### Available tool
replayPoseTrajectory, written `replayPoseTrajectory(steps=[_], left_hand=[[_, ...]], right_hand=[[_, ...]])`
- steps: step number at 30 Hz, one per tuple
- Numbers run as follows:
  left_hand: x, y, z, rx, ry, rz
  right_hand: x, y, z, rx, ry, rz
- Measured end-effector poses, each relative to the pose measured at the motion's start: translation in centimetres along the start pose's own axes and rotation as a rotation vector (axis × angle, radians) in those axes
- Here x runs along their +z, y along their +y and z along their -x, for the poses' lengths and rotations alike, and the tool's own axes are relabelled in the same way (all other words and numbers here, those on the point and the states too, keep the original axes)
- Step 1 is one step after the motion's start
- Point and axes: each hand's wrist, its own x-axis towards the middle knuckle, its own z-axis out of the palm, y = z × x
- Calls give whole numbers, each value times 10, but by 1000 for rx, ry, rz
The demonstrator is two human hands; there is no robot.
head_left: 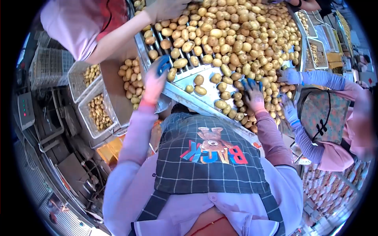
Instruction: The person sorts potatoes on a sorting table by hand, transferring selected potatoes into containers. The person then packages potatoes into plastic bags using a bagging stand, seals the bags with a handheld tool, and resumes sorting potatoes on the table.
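Note:
Many yellow-brown potatoes (pixel 252 35) cover a metal sorting table, some of them lying on its roller section. My left hand (pixel 156 74), in a glove with blue fingertips, is at the table's left edge beside the rollers, close to a potato (pixel 172 74); whether it grips anything is unclear. My right hand (pixel 253 93), gloved with blue fingertips, rests on the potatoes near the front edge with its fingers spread. Between my hands, a few loose potatoes (pixel 199 80) lie on the bare white metal surface (pixel 208 92).
At the upper left a co-worker's arm (pixel 122 35) reaches over the rollers. Another co-worker's gloved hands (pixel 290 110) are at the right edge. White crates (pixel 94 135) and a brown bin (pixel 114 78) with potatoes stand left; more crates (pixel 317 53) stand upper right.

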Motion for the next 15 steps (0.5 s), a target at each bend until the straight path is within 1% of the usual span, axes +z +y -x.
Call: replayPoseTrajectory(steps=[1, 2, 3, 4, 6, 8, 10, 11, 12, 13, 14, 15], left_hand=[[25, 9, -31, 52, -120, -96], [51, 22, -54, 69, -121, -311], [81, 1, -75, 94, -125, -510], [110, -17, -92, 18, -211, -682], [143, 19, -71, -171, -255, -828], [159, 2, -34, 0, -168, -631], [153, 14, -7, -47, -454, -439], [158, 15, -9, -197, -485, -206], [164, 16, -9, -357, -511, 26], [173, 16, -20, -321, -388, 240], [186, 21, -44, -210, -190, 292], [184, 45, -74, -210, -160, 301]], right_hand=[[7, 3, 1, 164, 71, -59], [18, 4, 2, 329, 146, -121], [44, 4, 1, 439, 276, -130], [48, -13, -1, 552, 255, -236], [51, -53, 6, 537, 387, -224], [61, -65, 29, 445, 423, -398], [43, -69, 60, 358, 272, -290], [33, -67, 70, 328, 297, -395], [34, -62, 77, 299, 329, -433], [33, -63, 80, 327, 318, -373], [30, -65, 81, 352, 306, -313], [28, -69, 80, 369, 305, -314]])
